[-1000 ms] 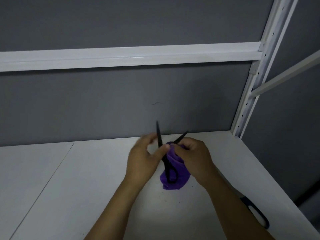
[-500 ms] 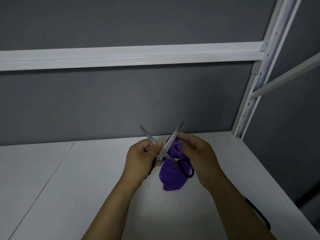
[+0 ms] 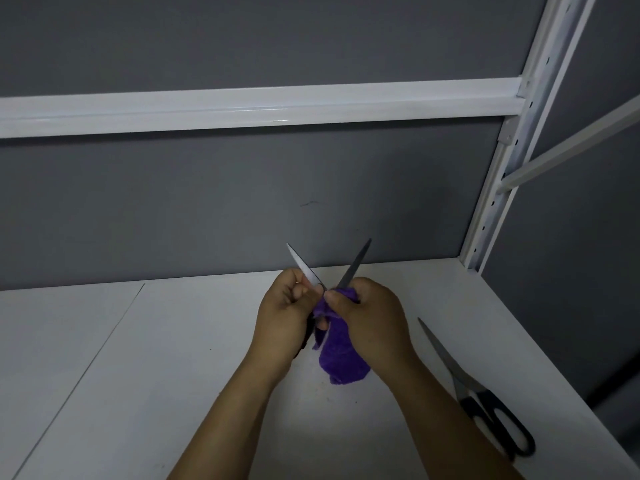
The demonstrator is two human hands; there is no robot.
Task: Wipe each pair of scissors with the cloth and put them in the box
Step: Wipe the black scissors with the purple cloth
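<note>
I see left grip (image 3: pixel 284 317) clenched round open scissors (image 3: pixel 304 268), blades up in a V. Right grip (image 3: pixel 374 317) pinches cloth (image 3: pixel 341 358) at the right blade. Spare scissors (image 3: pixel 485 403) lie by bench (image 3: pixel 138 375) right edge.

The held scissors (image 3: pixel 356 263) show blades only; handles and pivot are concealed behind the left grip (image 3: pixel 285 317) and the cloth (image 3: pixel 343 358). The cloth's upper end is buried inside the right grip (image 3: pixel 375 315). Whether the right forearm (image 3: pixel 433 410) covers the second scissors (image 3: pixel 446 362) at the handles cannot be determined. The bottom edge cuts off the right forearm, left forearm (image 3: pixel 225 427) and desk (image 3: pixel 138 375).
</note>
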